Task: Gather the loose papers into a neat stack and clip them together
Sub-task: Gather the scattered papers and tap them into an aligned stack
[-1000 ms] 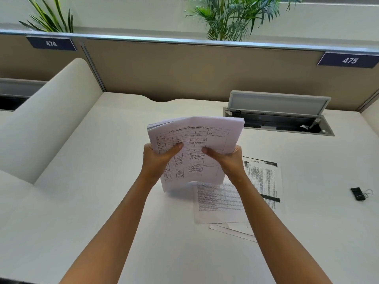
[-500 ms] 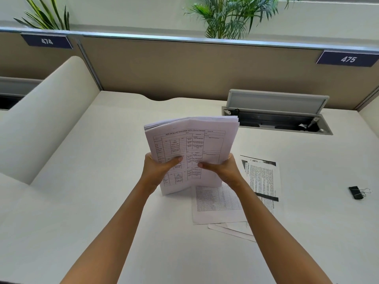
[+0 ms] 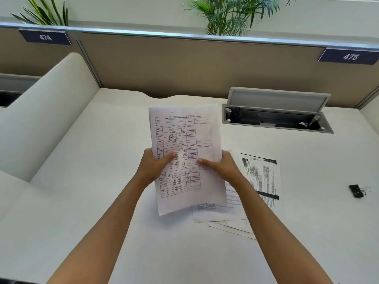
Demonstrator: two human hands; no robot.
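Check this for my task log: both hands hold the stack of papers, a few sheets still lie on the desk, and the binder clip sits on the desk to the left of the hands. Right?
Not quite. The head view shows the binder clip on the desk to the right of the hands, not the left. The rest stands: the left hand and right hand hold the stack of papers, and a few sheets still lie on the desk.

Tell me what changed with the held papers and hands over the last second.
The held stack, earlier upright, has tipped flat so its printed table faces up. The left hand and right hand keep gripping its sides. The loose sheets and binder clip stayed on the desk.
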